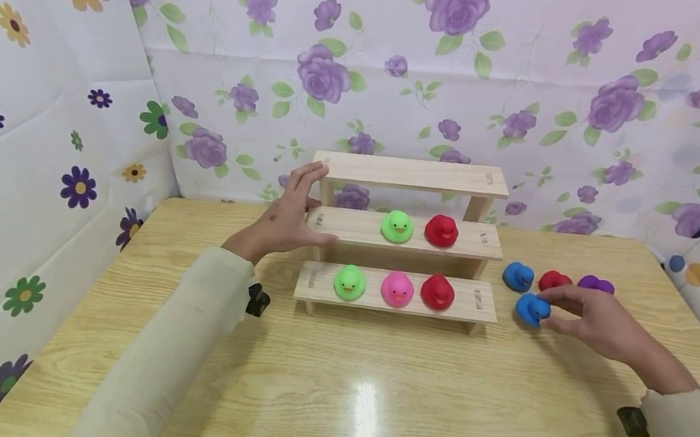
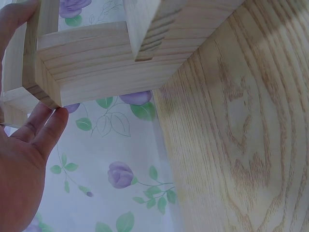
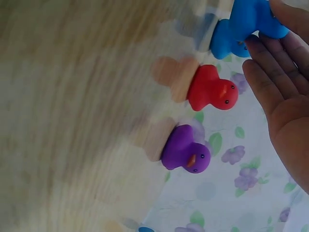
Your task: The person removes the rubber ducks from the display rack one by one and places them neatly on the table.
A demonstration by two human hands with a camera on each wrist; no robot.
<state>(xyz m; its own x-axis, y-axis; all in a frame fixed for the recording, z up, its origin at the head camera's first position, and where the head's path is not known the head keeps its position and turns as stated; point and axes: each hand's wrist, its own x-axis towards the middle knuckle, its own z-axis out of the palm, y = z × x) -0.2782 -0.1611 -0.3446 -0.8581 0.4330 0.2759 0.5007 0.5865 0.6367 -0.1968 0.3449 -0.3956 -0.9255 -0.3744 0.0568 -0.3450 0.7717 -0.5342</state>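
My right hand [image 1: 595, 321] pinches a blue rubber duck [image 1: 533, 310] between thumb and fingers, to the right of the wooden three-step shelf [image 1: 412, 174]. In the right wrist view the same duck shows at the top, overlapping a second blue duck [image 3: 223, 41]. My left hand [image 1: 286, 212] grips the shelf's left end, thumb along the middle step and fingers up at the top one. On the middle step sit a green duck [image 1: 397, 226] and a red duck [image 1: 441, 231]. The bottom step bears a green duck [image 1: 349, 282], a pink duck [image 1: 397, 289] and another red duck [image 1: 437, 292].
Behind the right hand, a red duck [image 3: 212, 89] and a purple duck [image 3: 186, 150] stand on the wooden table [image 1: 319, 386], beside the second blue duck. Flowered cloth [image 1: 387, 108] hangs behind the shelf, and more patterned cloth lines both sides.
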